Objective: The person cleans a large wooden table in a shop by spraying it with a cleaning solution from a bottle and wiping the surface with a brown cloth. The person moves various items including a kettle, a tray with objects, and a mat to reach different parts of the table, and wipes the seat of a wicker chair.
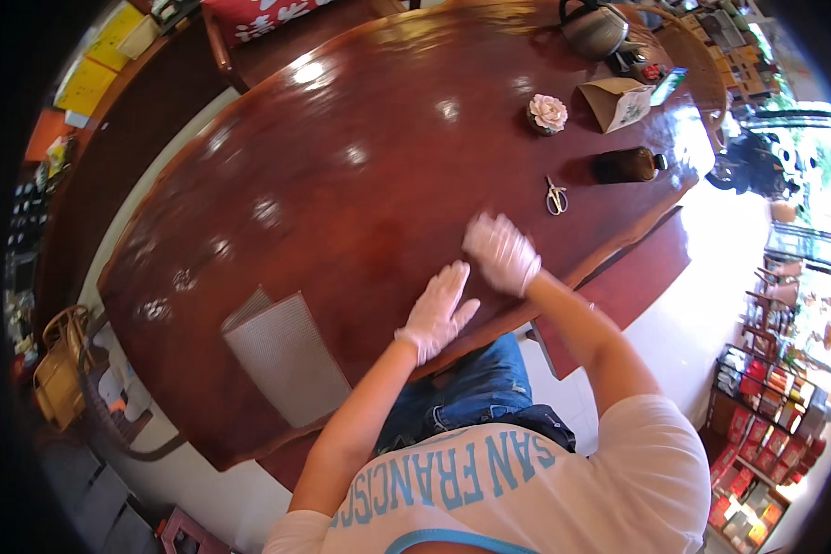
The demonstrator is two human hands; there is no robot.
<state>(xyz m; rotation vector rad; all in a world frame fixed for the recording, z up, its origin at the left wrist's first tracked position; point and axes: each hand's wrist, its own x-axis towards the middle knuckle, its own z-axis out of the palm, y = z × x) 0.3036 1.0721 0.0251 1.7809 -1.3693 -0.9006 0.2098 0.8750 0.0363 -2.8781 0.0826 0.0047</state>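
Note:
My left hand [438,315], in a clear disposable glove, rests near the front edge of a glossy live-edge wooden table [388,173]. Its thumb stands apart from the other fingers, and it holds nothing. My right hand [502,253], gloved the same way, is just up and right of it, blurred and with fingers bent; whether it holds anything cannot be told. Beyond the right hand lies a pair of scissors [556,197]. A folded grey textured sheet or folder [287,360] lies on the table to the left of my left hand.
A dark bottle [627,165] lies on its side at the right. Farther back are a pink flower ornament [548,114], a folded card [616,102] and a metal kettle [594,29]. A red-brown bench [623,291] runs along the table's near right side.

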